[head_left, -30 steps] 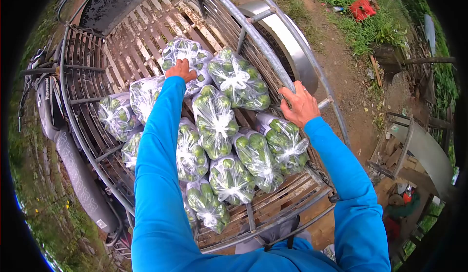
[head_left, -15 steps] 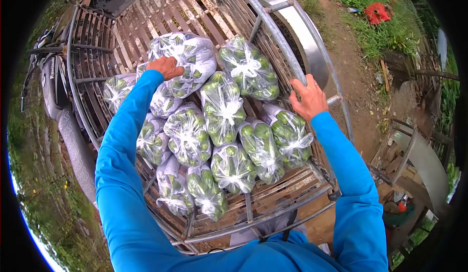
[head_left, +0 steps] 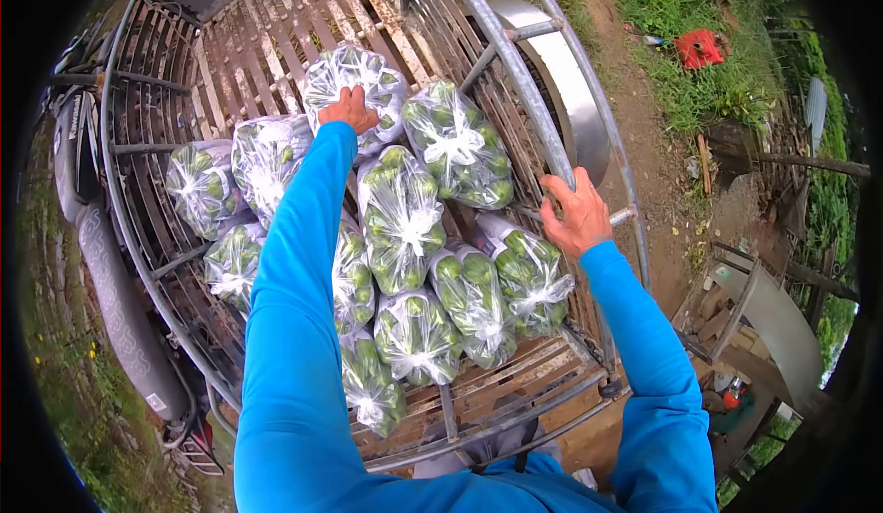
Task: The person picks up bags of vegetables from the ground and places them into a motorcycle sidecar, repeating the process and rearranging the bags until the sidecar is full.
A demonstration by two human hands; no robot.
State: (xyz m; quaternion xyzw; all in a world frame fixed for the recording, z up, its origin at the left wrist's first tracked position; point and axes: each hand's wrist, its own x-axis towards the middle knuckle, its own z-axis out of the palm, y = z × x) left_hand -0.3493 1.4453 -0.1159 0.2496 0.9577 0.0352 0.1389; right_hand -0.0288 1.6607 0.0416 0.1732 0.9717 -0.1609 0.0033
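Observation:
Clear plastic bags filled with green produce lie grouped on the slatted bed of a metal-railed cart. My left hand [head_left: 348,111] is closed on the farthest bag [head_left: 372,74], its fingers bunched on the plastic. To the right of that hand lies another knotted bag [head_left: 457,145], and below it a tall bag [head_left: 401,223]. My right hand [head_left: 577,211] curls around the end of the grey metal rail [head_left: 524,85], beside the rightmost bag [head_left: 529,274]. My left sleeve hides part of the bags beneath it.
The cart's slatted bed [head_left: 267,39] extends beyond the bags. A motorcycle [head_left: 120,292] stands along the left side. On the right are a wheel fender [head_left: 552,81], a red object [head_left: 701,49] on grass, and a wooden frame [head_left: 736,306] with debris.
My left hand has moved right and slightly farther away with the far bag, which has shifted away from the bag on its left. My right hand remains on the rail. The view has shifted slightly.

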